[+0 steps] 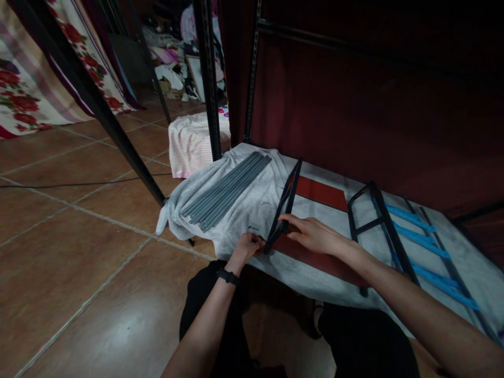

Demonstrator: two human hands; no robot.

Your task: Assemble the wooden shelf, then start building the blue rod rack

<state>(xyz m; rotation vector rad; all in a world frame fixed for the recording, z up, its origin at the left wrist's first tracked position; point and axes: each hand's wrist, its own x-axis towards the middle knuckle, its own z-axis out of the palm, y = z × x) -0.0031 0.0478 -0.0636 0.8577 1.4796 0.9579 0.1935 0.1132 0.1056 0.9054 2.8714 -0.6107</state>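
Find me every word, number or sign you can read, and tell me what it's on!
None can be read.
Small dark mark on the grey cloth: too small to tell if it is writing.
Triangular black frame: no lettering visible.
Black wristband: no lettering visible.

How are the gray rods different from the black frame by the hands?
The gray rods lie side by side, straight; the black frame has bars joined at angles. No hand touches the rods; the right hand holds the frame. Both rest on the gray cloth.
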